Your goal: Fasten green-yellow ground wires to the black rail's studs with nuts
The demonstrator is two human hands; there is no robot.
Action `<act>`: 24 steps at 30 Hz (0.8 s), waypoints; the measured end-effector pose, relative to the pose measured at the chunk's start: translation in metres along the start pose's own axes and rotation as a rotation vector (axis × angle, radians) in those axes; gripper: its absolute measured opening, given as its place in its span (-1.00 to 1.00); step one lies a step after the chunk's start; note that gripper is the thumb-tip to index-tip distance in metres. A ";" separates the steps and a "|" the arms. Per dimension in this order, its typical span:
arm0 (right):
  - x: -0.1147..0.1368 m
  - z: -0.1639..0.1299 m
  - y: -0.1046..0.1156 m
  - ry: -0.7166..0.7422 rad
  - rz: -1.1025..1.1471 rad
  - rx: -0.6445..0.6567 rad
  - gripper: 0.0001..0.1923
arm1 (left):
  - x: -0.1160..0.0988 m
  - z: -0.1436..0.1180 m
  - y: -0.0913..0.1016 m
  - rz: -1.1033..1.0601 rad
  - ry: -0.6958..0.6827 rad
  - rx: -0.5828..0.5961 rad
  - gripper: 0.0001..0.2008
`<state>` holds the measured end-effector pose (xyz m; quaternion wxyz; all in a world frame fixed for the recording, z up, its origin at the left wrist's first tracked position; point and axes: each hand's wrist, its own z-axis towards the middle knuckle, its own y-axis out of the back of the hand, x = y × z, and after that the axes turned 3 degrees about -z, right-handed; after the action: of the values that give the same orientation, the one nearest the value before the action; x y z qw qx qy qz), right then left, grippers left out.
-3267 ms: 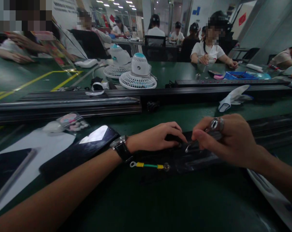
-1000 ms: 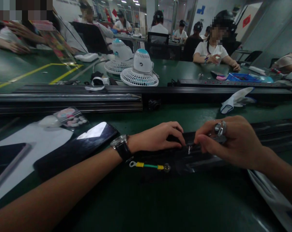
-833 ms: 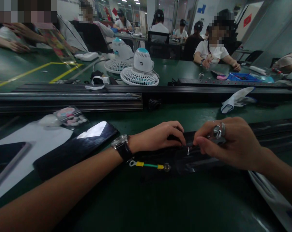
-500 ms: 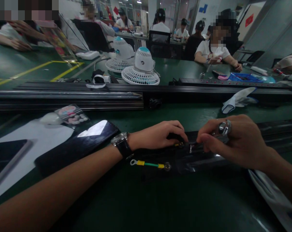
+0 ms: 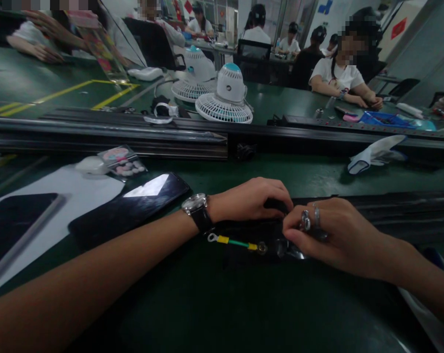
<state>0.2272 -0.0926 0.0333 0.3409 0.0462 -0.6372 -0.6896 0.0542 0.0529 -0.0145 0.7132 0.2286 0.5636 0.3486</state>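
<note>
no words or numbers can be read; the small dark logo [image 5: 228, 88] on the nearer white plastic desk fan with a turquoise top [image 5: 231, 81] is too tiny; the red diamond-shaped sign [image 5: 398, 28], blue angular sign [image 5: 325, 7] and pink-and-blue printed label [image 5: 115, 154] on a clear plastic packet [image 5: 124, 162] are too blurred.

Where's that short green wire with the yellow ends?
In the head view, the green wire lies near the middle, below the left hand and just right of the wristwatch.

Head-worn view, forward and down, close over the green table [image 5: 310, 171]
</note>
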 end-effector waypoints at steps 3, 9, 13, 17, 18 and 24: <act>-0.001 -0.003 0.002 -0.045 -0.012 0.089 -0.74 | 0.001 -0.001 0.000 0.000 -0.021 -0.004 -0.78; 0.012 -0.010 0.001 -0.013 0.117 -0.123 -0.95 | 0.006 -0.003 -0.008 0.050 -0.072 -0.084 -0.85; 0.023 -0.010 -0.008 0.053 0.028 -0.187 -0.90 | 0.011 -0.003 -0.015 0.099 -0.100 -0.110 -0.88; 0.027 -0.009 -0.017 0.093 -0.061 -0.217 -0.85 | 0.011 -0.002 -0.019 0.173 -0.093 -0.114 -0.90; 0.027 -0.009 -0.018 0.095 -0.073 -0.220 -0.85 | 0.010 -0.002 -0.019 0.185 -0.093 -0.114 -0.90; 0.028 -0.011 -0.022 0.139 -0.129 -0.214 -0.91 | 0.009 -0.001 -0.021 0.228 -0.087 -0.109 -0.88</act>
<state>0.2027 -0.1178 0.0216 0.3422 0.0980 -0.5306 -0.7693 0.0595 0.0459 -0.0361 0.7042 0.2669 0.4825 0.4473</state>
